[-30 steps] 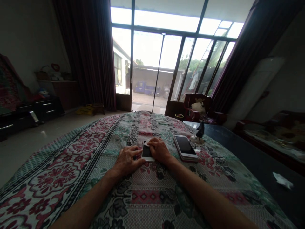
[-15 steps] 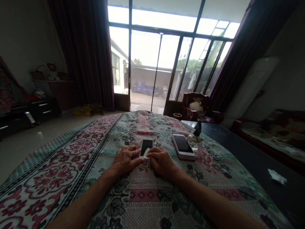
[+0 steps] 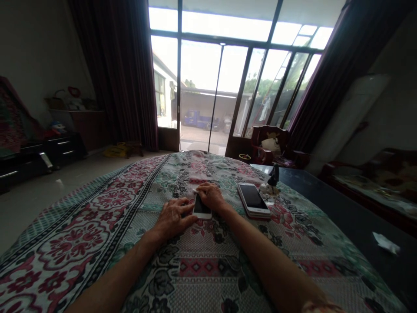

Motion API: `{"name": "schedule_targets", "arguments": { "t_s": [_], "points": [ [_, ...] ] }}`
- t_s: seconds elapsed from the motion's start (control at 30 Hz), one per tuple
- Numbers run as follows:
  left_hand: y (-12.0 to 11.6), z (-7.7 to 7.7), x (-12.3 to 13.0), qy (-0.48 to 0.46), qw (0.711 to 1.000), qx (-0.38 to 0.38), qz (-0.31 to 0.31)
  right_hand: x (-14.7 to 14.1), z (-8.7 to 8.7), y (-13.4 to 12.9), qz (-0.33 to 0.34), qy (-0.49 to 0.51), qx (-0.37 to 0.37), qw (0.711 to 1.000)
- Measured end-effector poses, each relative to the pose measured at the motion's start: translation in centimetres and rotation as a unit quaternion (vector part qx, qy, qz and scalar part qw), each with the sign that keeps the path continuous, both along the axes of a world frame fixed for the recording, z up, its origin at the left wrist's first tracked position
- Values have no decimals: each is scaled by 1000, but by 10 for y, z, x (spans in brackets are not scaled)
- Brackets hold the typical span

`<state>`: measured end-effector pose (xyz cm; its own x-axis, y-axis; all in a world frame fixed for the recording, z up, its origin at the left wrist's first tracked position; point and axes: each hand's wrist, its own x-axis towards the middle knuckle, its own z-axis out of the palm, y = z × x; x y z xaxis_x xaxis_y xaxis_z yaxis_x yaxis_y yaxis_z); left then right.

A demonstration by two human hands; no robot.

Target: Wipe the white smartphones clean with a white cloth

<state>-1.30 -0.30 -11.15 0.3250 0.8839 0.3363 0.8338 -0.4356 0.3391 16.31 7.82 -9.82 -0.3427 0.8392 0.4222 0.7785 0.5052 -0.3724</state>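
Phone (image 3: 202, 208) lies flat on a floral cloth (image 3: 78, 248), its top end hidden under the right hand (image 3: 211, 196). A white scrap (image 3: 195, 190), mostly covered, shows at those fingertips; whether they grip it is unclear. The left hand (image 3: 172, 219) sits spread, touching the phone's left edge, beside a second phone (image 3: 253, 200).

L hand (image 3: 172, 219) / phone (image 3: 202, 208) / R hand (image 3: 211, 196) | 2nd phone (image 3: 253, 200) to R | all on cloth (image 3: 169, 269) | figurine (image 3: 273, 179) behind

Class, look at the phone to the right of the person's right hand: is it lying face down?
No, the phone lies with its dark screen facing up on the floral cloth, apart from the right hand.
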Motion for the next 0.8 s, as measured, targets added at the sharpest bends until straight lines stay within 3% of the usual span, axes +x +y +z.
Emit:
{"name": "schedule_targets", "arguments": {
  "t_s": [0.13, 0.3, 0.57, 0.67, 0.8],
  "points": [
    [2, -3, -1, -5, 1000, 4, -3, 8, 1, -15, 49, -29, 27, 998],
    [4, -7, -1, -4, 1000, 16, -6, 21, 5, -52, 119, -71, 43, 989],
    [1, -5, 0, -18, 1000, 10, 3, 36, 12, -115, 154, -122, 31, 980],
    [0, -5, 0, -23, 1000, 9, 1, 38, 14, -120, 155, -129, 24, 979],
    [0, -4, 0, -17, 1000, 1, 4, 37, 13, -100, 141, -132, 21, 981]
  ]
}}
